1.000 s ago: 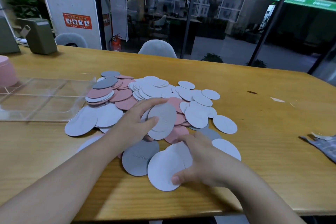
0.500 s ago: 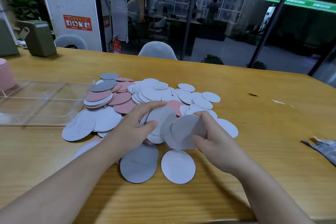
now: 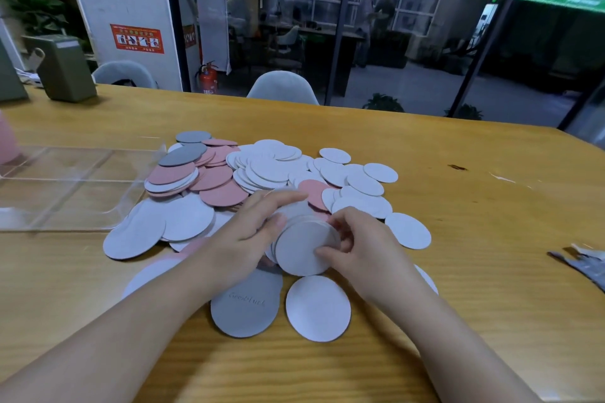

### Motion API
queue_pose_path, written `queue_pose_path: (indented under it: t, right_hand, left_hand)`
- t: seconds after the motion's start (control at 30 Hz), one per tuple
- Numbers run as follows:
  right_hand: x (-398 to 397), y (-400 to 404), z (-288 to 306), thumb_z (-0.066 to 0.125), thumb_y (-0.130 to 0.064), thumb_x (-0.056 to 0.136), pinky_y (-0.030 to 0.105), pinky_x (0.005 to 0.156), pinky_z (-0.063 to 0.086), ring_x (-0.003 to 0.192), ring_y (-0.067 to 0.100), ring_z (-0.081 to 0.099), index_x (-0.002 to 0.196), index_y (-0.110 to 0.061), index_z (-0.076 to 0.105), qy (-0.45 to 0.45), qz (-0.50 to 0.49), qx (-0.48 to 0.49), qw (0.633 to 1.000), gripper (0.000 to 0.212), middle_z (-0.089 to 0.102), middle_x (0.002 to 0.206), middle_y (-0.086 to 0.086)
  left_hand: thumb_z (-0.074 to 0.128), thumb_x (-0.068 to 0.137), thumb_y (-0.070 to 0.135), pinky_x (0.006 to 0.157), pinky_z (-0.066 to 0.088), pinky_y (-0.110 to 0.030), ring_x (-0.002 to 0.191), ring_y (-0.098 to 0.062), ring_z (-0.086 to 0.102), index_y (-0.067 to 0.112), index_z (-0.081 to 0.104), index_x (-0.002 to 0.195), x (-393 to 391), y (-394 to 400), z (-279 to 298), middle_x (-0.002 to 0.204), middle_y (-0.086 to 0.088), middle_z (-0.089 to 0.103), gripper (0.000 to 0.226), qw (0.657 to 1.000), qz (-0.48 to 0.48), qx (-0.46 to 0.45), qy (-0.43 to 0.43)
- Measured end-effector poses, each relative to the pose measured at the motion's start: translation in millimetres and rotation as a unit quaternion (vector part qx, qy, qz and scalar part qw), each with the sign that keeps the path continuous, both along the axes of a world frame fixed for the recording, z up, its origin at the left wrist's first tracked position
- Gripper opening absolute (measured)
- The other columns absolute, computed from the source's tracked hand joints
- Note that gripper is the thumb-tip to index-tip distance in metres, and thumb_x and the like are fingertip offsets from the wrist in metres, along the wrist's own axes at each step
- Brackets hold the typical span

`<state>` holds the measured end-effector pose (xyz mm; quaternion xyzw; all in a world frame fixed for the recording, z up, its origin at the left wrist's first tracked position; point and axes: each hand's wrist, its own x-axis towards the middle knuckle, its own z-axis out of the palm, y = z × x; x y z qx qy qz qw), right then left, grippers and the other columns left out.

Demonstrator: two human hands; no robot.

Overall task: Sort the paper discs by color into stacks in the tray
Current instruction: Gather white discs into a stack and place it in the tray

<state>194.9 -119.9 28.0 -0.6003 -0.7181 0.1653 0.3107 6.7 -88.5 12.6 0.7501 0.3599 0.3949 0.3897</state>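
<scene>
A heap of paper discs (image 3: 271, 170) in white, pink and grey covers the middle of the wooden table. My left hand (image 3: 248, 232) grips a small stack of grey discs (image 3: 304, 245) from the left, thumb on top. My right hand (image 3: 357, 245) pinches the top disc of that stack at its right edge. In front of my hands lie a dark grey disc (image 3: 245, 304) with lettering and a white disc (image 3: 317, 307). The clear tray (image 3: 65, 186) sits to the left of the heap and holds no discs.
A green box (image 3: 67, 67) stands at the back left of the table. A pink object (image 3: 6, 137) shows at the left edge, a scrap of grey cloth (image 3: 582, 265) at the right edge. Grey chairs (image 3: 283, 88) stand behind the table.
My right hand lifted a grey disc from the front of the heap and brought it left onto the stack in my left hand. The camera view dropped slightly.
</scene>
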Motion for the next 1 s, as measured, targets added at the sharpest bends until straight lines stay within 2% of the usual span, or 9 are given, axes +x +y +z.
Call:
queue_pose_path:
  t: [0.07, 0.2, 0.3, 0.37, 0.43, 0.53, 0.7, 0.9, 1.0]
  right_hand:
    - [-7.4, -0.2, -1.8, 0.07, -0.021, 0.078, 0.016, 0.058, 0.037, 0.069, 0.009, 0.051, 0.087, -0.021, 0.049, 0.045, -0.008, -0.003, 0.999, 0.023, 0.053, 0.077, -0.007]
    - [-11.4, -4.2, -4.5, 0.072, -0.019, 0.077, 0.023, 0.067, 0.047, 0.072, 0.011, 0.055, 0.088, -0.026, 0.043, 0.111, 0.008, -0.022, 0.994, 0.032, 0.055, 0.089, -0.003]
    - [-0.3, -12.7, 0.0, 0.075, -0.027, 0.074, 0.013, 0.065, 0.04, 0.073, 0.002, 0.05, 0.081, -0.027, 0.05, 0.04, 0.032, -0.017, 0.999, 0.026, 0.056, 0.083, -0.01]
    - [6.1, -20.8, 3.1, 0.076, -0.033, 0.071, 0.009, 0.066, 0.038, 0.079, -0.009, 0.05, 0.077, -0.035, 0.051, -0.01, 0.075, -0.07, 0.995, 0.026, 0.057, 0.082, -0.02]
    - [9.9, -28.2, 2.3, 0.077, -0.041, 0.067, 0.01, 0.071, 0.039, 0.089, -0.012, 0.048, 0.088, -0.042, 0.051, -0.053, 0.098, -0.133, 0.985, 0.033, 0.053, 0.093, -0.027]
    - [13.4, -32.3, -0.4, 0.075, -0.045, 0.068, 0.015, 0.08, 0.04, 0.098, -0.005, 0.045, 0.102, -0.037, 0.047, -0.081, 0.091, -0.164, 0.979, 0.044, 0.044, 0.102, -0.023]
    - [18.9, -35.0, -0.8, 0.073, -0.036, 0.076, 0.018, 0.066, 0.038, 0.074, -0.001, 0.048, 0.093, -0.032, 0.043, -0.038, 0.068, -0.18, 0.981, 0.035, 0.05, 0.085, -0.018]
    - [49.5, -37.5, -0.6, 0.071, -0.019, 0.08, 0.013, 0.065, 0.04, 0.07, -0.006, 0.049, 0.094, -0.034, 0.049, 0.043, 0.023, -0.128, 0.991, 0.03, 0.057, 0.09, -0.013]
    - [73.4, -37.7, 2.3, 0.071, -0.015, 0.08, 0.012, 0.061, 0.04, 0.066, -0.005, 0.049, 0.095, -0.033, 0.053, 0.057, -0.008, -0.131, 0.99, 0.029, 0.061, 0.093, -0.005]
  left_hand:
    - [0.044, 0.091, 0.037, 0.099, 0.023, -0.002, 0.124, 0.015, 0.033, 0.055, 0.043, 0.122, 0.9, 0.7, -2.1, 0.13, 0.021, 0.042, 0.036, 0.998, -0.001, 0.037, 0.057]
    - [0.049, 0.088, 0.036, 0.097, 0.02, 0.001, 0.126, 0.012, 0.032, 0.071, 0.029, 0.12, 2.0, 0.8, -4.8, 0.124, 0.032, 0.036, 0.052, 0.991, -0.007, 0.066, 0.119]
    - [0.048, 0.088, 0.035, 0.095, 0.021, 0.001, 0.123, 0.01, 0.035, 0.067, 0.03, 0.124, 1.4, 0.8, -4.8, 0.123, 0.026, 0.039, 0.05, 0.991, -0.002, 0.067, 0.115]
    - [0.046, 0.088, 0.036, 0.095, 0.024, -0.001, 0.12, 0.007, 0.038, 0.067, 0.03, 0.123, 0.9, 1.0, -4.7, 0.122, 0.021, 0.041, 0.05, 0.99, 0.0, 0.076, 0.119]
    - [0.045, 0.088, 0.042, 0.097, 0.028, -0.006, 0.12, 0.004, 0.04, 0.07, 0.029, 0.122, 0.9, 0.9, -4.2, 0.121, 0.023, 0.041, 0.046, 0.987, 0.004, 0.09, 0.13]
    - [0.045, 0.089, 0.044, 0.097, 0.03, -0.01, 0.12, 0.004, 0.041, 0.072, 0.029, 0.12, 0.8, 0.0, -2.3, 0.119, 0.03, 0.041, 0.045, 0.986, 0.006, 0.099, 0.135]
    - [0.05, 0.087, 0.038, 0.096, 0.028, -0.005, 0.121, 0.007, 0.041, 0.065, 0.034, 0.125, 0.7, -0.2, -2.2, 0.119, 0.032, 0.044, 0.049, 0.988, 0.015, 0.094, 0.119]
    - [0.049, 0.086, 0.037, 0.098, 0.029, -0.011, 0.121, 0.011, 0.038, 0.068, 0.034, 0.122, 1.6, -0.3, -3.8, 0.122, 0.037, 0.041, 0.049, 0.99, 0.01, 0.092, 0.109]
    - [0.051, 0.088, 0.035, 0.093, 0.038, -0.018, 0.119, 0.012, 0.039, 0.068, 0.035, 0.12, 1.5, -0.5, -3.9, 0.12, 0.036, 0.042, 0.049, 0.991, 0.007, 0.094, 0.1]
